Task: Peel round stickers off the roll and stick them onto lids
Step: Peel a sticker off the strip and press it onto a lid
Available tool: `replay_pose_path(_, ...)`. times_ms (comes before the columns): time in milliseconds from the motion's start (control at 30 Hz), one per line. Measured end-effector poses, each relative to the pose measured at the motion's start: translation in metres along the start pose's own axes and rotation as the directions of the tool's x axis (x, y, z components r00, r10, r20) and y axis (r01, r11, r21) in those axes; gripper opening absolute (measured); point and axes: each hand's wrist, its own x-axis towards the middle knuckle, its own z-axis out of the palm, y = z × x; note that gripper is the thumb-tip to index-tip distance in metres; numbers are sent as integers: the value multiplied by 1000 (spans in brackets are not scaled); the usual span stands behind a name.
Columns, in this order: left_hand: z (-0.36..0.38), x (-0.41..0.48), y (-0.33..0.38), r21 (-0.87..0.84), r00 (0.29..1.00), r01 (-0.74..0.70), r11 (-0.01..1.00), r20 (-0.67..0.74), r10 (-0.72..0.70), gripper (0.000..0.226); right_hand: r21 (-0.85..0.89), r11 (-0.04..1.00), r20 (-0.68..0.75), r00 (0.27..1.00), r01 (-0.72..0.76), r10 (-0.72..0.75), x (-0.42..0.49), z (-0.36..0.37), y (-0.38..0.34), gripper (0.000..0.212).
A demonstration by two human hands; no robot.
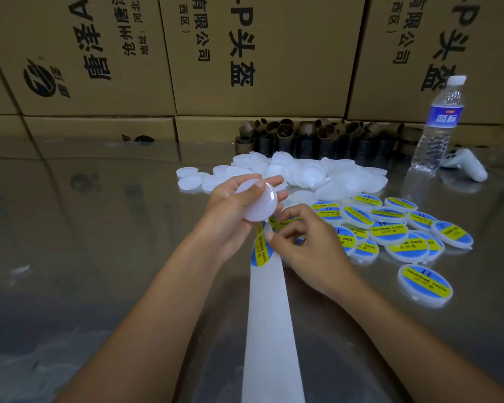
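Note:
My left hand (230, 210) grips a plain white round lid (259, 203), tilted on edge above the table. Just below it, my right hand (306, 245) pinches the edge of a blue and yellow round sticker (261, 251) that sits on the white backing strip (269, 330). The strip runs from the hands down to the bottom of the view. A heap of bare white lids (317, 173) lies behind the hands. To the right lie several lids with stickers on them (396, 228), and one labelled lid (425, 282) lies apart, nearer me.
A water bottle (437, 123) stands at the back right beside a white controller (466, 167). Brown cardboard roll cores (317, 138) line the back of the shiny metal table (99, 228). Cardboard boxes (245, 53) form a wall behind.

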Motion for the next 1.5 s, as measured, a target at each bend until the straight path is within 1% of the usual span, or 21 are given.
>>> replay_pose_path(67, -2, 1, 0, -15, 1000, 2, 1000, -25, -2, 5, -52, 998, 79, 996, 38, -34, -1, 1, 0, 24)
replay_pose_path(100, -3, 1, 0, -16, 999, 5, 1000, -40, -6, 5, -49, 998, 101, 994, 42, -37, -1, 0, 0, 26)
replay_pose_path(167, -4, 3, -2, -12, 997, 8, 1000, -80, -9, 5, 44, 999, 95, 996, -9, 5, 1, -3, -1, 31)
replay_pose_path(267, -5, 5, -3, 3, 984, -7, 1000, -179, 8, 10, 219, 971, 29, 996, -90, 86, 6, -10, -3, 40)
replay_pose_path(333, -6, 6, -4, 91, 966, -13, 996, -257, 37, 12, 273, 957, -15, 994, -99, 107, 9, -15, -2, 45)
replay_pose_path(433, -4, 5, -8, 333, 938, 58, 941, -342, 63, 14, 286, 955, -85, 991, -75, 103, 11, -18, -1, 50)
replay_pose_path(500, -3, 3, -11, 462, 940, 124, 878, -337, 45, 11, 280, 959, -133, 988, -40, 80, 12, -18, 0, 51)
replay_pose_path(567, -1, 2, -13, 515, 956, 194, 835, -291, -43, 26, 286, 958, -170, 984, -5, 56, 13, -19, 2, 51)
replay_pose_path(633, 0, 0, -13, 502, 967, 235, 833, -204, -150, 38, 279, 960, -188, 982, 20, 35, 13, -19, 4, 49)
replay_pose_path(700, 1, -2, -15, 489, 974, 228, 842, -122, -192, 35, 224, 974, -188, 982, 29, 14, 12, -19, 4, 46)
replay_pose_path(800, 1, -2, -19, 489, 977, 215, 845, -109, -185, 26, 117, 992, -212, 977, 51, -25, 10, -18, 4, 41)
replay_pose_path(867, 0, 0, -21, 506, 976, 217, 835, -118, -182, 24, -31, 995, -244, 964, 99, -103, 9, -18, 5, 33)
replay_pose_path(933, -1, 0, -20, 498, 976, 216, 840, -112, -184, 23, -233, 962, -260, 944, 143, -204, 7, -18, 6, 26)
replay_pose_path(1000, -1, 0, -19, 468, 978, 208, 859, -85, -191, 25, -335, 929, -274, 927, 157, -255, 7, -19, 8, 26)
replay_pose_path(1067, -1, 0, -19, 452, 979, 202, 869, -64, -194, 29, -342, 929, -308, 917, 142, -254, 9, -20, 9, 27)
replay_pose_path(1167, 0, 0, -19, 426, 980, 196, 883, -46, -196, 28, -350, 926, -335, 904, 144, -267, 10, -22, 9, 26)
replay_pose_path(1367, -1, 1, -21, 386, 976, 215, 897, -63, -207, 26, -443, 862, -317, 856, 247, -408, 11, -22, 9, 21)
replay_pose_path(1433, -1, 2, -21, 382, 976, 216, 899, -71, -204, 21, -446, 853, -314, 845, 271, -433, 11, -21, 9, 19)
replay_pose_path(1500, -2, 2, -22, 368, 976, 217, 904, -78, -202, 20, -433, 858, -307, 850, 276, -428, 11, -20, 9, 17)
